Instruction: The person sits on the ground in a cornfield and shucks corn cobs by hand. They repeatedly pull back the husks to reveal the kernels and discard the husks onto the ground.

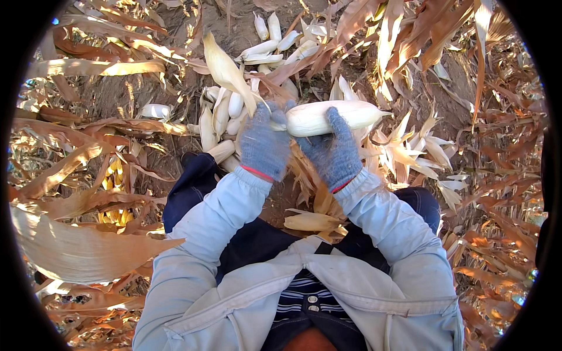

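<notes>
An ear of corn in pale husk [333,117] lies nearly level in my right hand [336,151], the gloved thumb across its front and the fingers beneath. My left hand [265,142], in the same grey-blue knit glove, is at the stem end of the ear, its fingers closed on a dry husk leaf [226,72] that sticks up and to the left. Whether that leaf is still joined to the ear is hidden by the fingers. Several husked-over ears [221,109] lie in a heap just beyond my left hand.
More pale ears [263,48] rest on the soil at the top. Loose peeled husks [417,145] lie to the right, and another husk [314,221] between my knees. Dry corn leaves [88,250] reach in at the left, near bare yellow cobs [116,217].
</notes>
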Demonstrator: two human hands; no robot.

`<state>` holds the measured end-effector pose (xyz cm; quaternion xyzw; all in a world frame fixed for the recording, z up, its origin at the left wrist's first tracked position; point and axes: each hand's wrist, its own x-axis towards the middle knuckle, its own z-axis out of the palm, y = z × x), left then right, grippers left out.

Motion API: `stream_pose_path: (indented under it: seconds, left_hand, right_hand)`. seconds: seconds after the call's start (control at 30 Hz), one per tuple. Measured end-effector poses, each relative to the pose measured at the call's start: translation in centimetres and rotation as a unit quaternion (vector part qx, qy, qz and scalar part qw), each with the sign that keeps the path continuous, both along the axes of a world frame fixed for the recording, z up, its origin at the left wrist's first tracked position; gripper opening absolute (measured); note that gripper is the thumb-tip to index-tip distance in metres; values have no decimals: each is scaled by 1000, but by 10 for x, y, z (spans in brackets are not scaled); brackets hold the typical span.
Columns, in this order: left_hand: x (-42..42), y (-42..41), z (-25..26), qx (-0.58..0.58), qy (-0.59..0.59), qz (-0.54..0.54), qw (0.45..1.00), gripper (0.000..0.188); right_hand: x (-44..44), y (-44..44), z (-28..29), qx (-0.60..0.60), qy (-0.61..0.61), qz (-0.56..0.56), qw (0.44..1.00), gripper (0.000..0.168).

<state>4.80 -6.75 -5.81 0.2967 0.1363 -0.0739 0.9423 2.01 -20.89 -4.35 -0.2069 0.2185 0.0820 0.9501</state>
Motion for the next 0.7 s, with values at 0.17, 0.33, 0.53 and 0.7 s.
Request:
stream_pose_path:
  seconds: [0.17,0.33,0.53,0.7]
  left_hand:
    - [-2,2,27,-42,31,-67,996,13]
    - [0,22,-5,64,62,-145,985,14]
    - [-11,-36,-39,97,265,-253,925,28]
    - [-10,-93,-70,114,270,-360,886,31]
  right_hand:
    - [3,-6,4,29,10,-12,999,54]
    - [22,-50,7,13,27,-53,998,54]
    - [28,-117,74,-94,-85,-255,958,53]
    - [23,-148,79,-81,-97,-249,960,54]
